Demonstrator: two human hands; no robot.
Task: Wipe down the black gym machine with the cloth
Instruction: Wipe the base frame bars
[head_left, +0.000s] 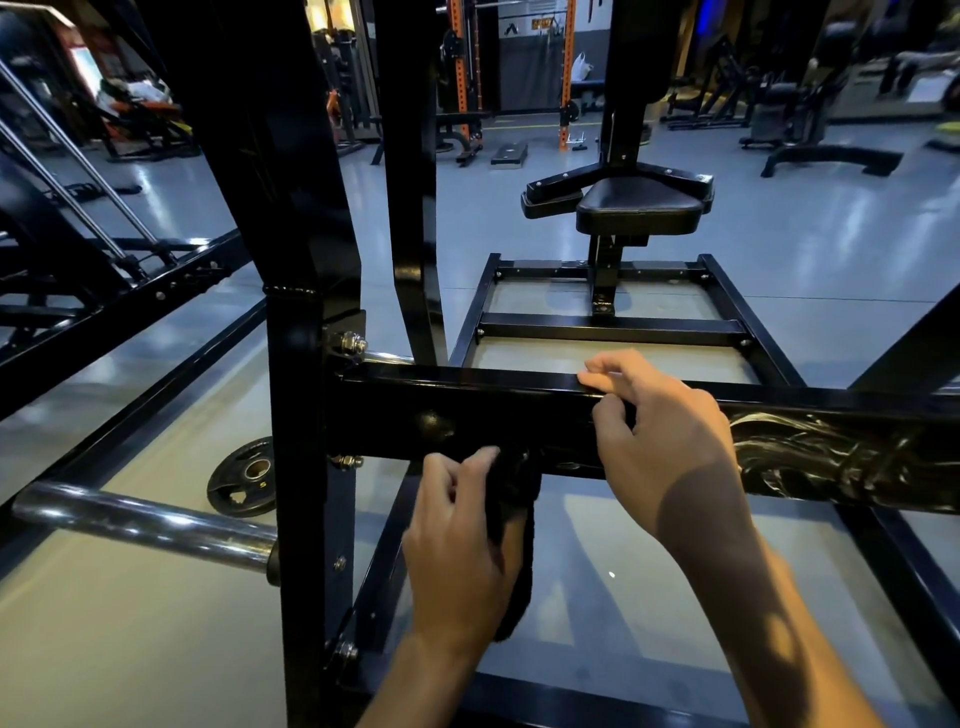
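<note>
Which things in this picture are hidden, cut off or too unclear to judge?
- Head view: most of the black fluffy cloth is hidden behind the gripping left hand.
- The black steel crossbar is cut off by the right edge.
- The right hand covers the bar's surface beneath it.
- The black round weight plate is partly hidden by the black upright post.

Your left hand (462, 540) reaches up from the lower middle of the view on a bare forearm, back of the hand toward you, fingers curled in a closed grip round the dark cloth (511, 512) at the crossbar's (467, 410) lower edge. Your right hand (660, 431) comes in from the lower right, wrist bent. Its fingers hook over the crossbar's top edge and its thumb lies against the near face.
</note>
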